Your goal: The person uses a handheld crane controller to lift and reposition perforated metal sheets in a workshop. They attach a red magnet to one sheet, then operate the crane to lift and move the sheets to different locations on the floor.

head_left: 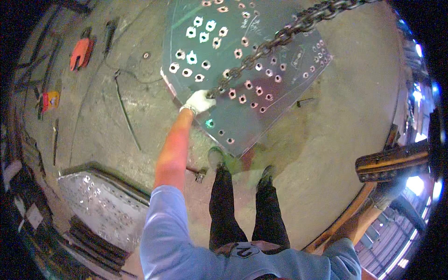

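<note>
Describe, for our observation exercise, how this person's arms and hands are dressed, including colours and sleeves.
The left hand wears a white glove with a close-fitting cuff. The right hand seems to wear a pale glove too, though it is blurred. Both blue sleeves are short, leaving the forearms bare.

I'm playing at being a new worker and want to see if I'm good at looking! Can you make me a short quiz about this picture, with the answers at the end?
1. What is the left hand holding?

2. True or false: the dark plate has no holes in it.

3. Where is the red tool?
a) On the dark plate
b) On the floor
c) In the left hand

Key:
1. A chain.
2. False; it has many holes.
3. b
</note>
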`<action>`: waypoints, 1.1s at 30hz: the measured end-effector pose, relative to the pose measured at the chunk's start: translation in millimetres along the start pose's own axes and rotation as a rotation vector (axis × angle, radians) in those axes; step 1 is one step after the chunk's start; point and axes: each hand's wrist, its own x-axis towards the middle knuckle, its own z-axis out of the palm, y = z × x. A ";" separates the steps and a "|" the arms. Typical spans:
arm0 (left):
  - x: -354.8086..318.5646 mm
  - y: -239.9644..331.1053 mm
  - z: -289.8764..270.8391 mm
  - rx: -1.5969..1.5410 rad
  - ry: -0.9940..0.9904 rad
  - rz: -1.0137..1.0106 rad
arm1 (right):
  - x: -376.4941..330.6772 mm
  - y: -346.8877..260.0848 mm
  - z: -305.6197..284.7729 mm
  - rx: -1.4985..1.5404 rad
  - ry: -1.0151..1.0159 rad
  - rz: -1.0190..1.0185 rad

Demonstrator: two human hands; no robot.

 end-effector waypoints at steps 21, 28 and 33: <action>-286.6 17.9 240.4 0.046 0.540 -0.681 | 73.4 30.5 -161.3 0.113 -0.298 0.014; -591.8 47.7 528.5 -0.412 0.482 -1.335 | 99.1 12.9 -204.1 -0.052 -0.447 -0.148; -645.7 153.3 665.2 -1.065 0.447 -1.198 | 114.6 -17.3 -231.7 -0.019 -0.536 -0.087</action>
